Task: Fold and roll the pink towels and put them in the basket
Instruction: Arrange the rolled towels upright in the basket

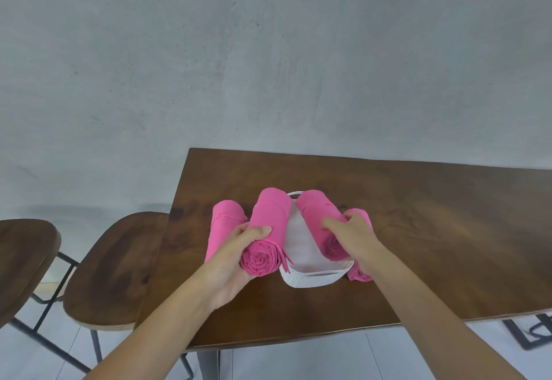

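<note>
Dark brown wooden table (418,230) against grey concrete wall (268,51), two wooden stools (113,272) beside it, left hand (239,260) gripping rolled pink towel (265,230), right hand (355,236) gripping second pink roll (319,215) over white ribbed basket (310,278), further pink rolls (224,227) on tabletop either side.

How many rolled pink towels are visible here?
4. One in the left hand, over the basket's left rim; one under the right hand, in the basket; one on the table at each side. None seems hidden.
</note>
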Demonstrator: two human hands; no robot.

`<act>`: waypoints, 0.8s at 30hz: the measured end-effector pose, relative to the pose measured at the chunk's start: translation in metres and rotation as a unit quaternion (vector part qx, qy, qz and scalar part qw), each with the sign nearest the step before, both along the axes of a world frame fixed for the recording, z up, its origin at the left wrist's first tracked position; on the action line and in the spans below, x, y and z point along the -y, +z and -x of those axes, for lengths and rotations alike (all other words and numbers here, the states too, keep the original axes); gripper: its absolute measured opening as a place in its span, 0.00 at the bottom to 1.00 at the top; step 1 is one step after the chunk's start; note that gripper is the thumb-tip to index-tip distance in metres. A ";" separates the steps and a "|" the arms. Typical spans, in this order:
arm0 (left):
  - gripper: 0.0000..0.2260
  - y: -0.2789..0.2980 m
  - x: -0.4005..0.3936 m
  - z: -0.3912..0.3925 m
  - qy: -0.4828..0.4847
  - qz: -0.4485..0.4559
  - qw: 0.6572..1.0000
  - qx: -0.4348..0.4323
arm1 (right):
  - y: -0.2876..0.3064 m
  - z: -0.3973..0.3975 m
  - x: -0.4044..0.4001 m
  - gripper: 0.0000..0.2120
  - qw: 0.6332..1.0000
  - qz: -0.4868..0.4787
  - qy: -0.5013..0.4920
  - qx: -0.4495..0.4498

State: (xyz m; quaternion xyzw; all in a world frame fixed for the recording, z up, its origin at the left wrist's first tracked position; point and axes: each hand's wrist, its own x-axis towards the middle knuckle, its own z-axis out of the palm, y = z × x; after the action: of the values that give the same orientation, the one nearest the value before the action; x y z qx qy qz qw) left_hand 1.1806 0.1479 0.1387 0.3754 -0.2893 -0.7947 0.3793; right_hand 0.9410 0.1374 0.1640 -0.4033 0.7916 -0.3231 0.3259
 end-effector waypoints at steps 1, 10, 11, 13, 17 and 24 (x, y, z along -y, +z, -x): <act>0.37 0.002 0.000 0.005 0.001 0.014 1.000 0.012 | 0.006 0.003 -0.003 0.14 1.000 0.006 0.003 0.013; 0.36 0.003 0.010 0.073 0.014 0.107 0.968 0.228 | 0.017 0.025 -0.015 0.23 0.997 0.032 0.051 0.049; 0.39 0.001 0.010 0.079 0.019 0.113 0.959 0.261 | 0.014 0.026 -0.014 0.21 0.997 0.031 0.056 0.050; 0.44 -0.002 0.010 0.088 0.024 0.128 0.941 0.313 | 0.006 0.030 -0.012 0.15 0.996 0.036 0.060 0.053; 0.46 -0.005 0.015 0.093 0.012 0.177 0.901 0.395 | -0.014 0.035 -0.006 0.11 0.994 0.055 0.081 0.052; 0.32 -0.003 0.017 0.107 -0.015 0.259 0.788 0.559 | -0.027 0.040 -0.010 0.12 0.992 0.075 0.090 0.036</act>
State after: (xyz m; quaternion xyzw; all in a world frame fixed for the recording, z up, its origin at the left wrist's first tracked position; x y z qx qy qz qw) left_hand 1.0732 0.1307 0.1355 0.6373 -0.6512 -0.3472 0.2220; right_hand 0.9012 0.1471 0.1371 -0.4846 0.7134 -0.3649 0.3507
